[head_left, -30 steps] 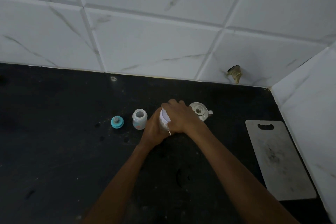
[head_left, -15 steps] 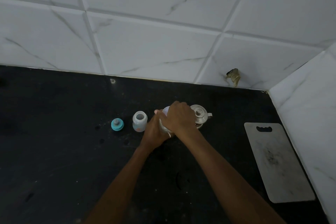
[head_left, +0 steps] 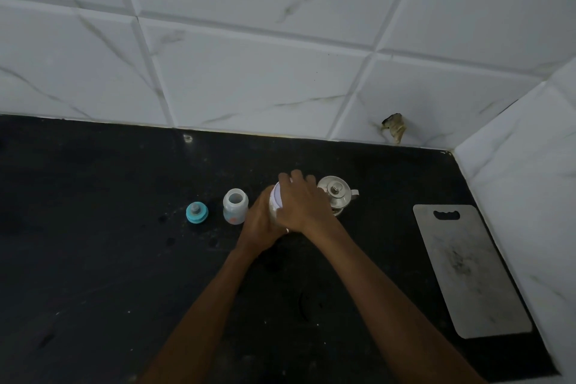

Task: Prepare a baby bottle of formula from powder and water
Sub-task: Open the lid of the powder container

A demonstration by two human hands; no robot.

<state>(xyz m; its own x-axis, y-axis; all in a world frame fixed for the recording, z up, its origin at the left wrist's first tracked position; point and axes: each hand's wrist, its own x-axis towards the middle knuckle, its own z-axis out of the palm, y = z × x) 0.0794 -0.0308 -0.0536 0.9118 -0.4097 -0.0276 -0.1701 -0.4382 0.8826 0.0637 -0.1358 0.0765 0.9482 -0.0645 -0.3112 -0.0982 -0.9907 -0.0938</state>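
Both hands grip the jar [head_left: 276, 201]: the left hand [head_left: 260, 223] wraps its side from the left, while the right hand [head_left: 304, 206] has its fingers [head_left: 294, 177] curled down over its top. Just left of the left hand's fingers the open bottle [head_left: 235, 207] stands upright on the counter [head_left: 93, 259], with the cap [head_left: 197, 212] further left. A lidded pot [head_left: 338, 195] sits just right of the right fingers, and the board [head_left: 467, 268] is well apart to the right.
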